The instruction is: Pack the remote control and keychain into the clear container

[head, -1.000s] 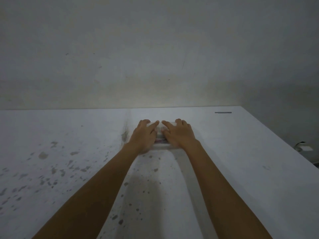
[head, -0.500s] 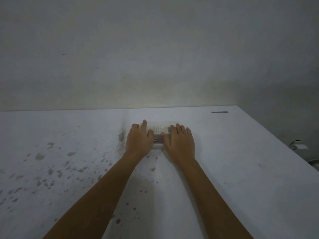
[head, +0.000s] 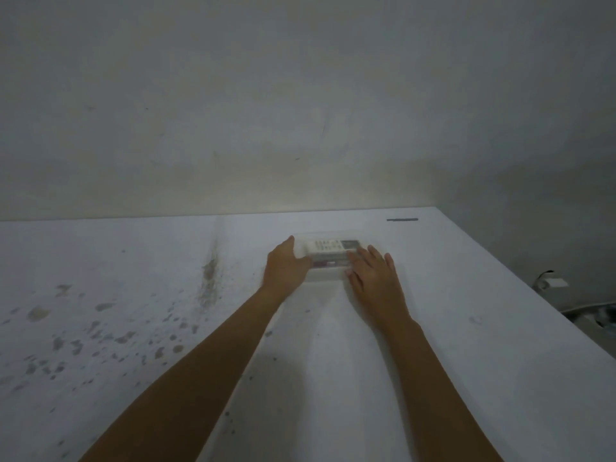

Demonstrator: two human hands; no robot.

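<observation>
1. Both hands reach forward over the bench (head: 466, 328), a wide white surface speckled with dark stains on its left half, set against a plain grey wall (head: 300, 111).
2. On the bench, towards its far edge and between the two hands, sits the clear container (head: 328, 273), a shallow see-through box; its long axis runs left to right across the view.
3. Inside the container lies the remote control (head: 328, 250), a pale rectangular body with rows of small buttons and a darker panel at its right end. It lies flat, its length running left to right like the container's.
4. A thin band with reddish bits shows beneath the remote; whether that is the keychain cannot be told, as it is blurred.
5. Left hand (head: 285, 266): fingers held together and extended, thumb spread, cupped against the left end of the container without closing round it.
6. Right hand (head: 375, 278): palm down, fingers spread and flat, resting on top of the container's right part, gripping nothing.
7. A short dark strip (head: 402, 220) lies near the bench's far right corner, well apart from the container.
</observation>
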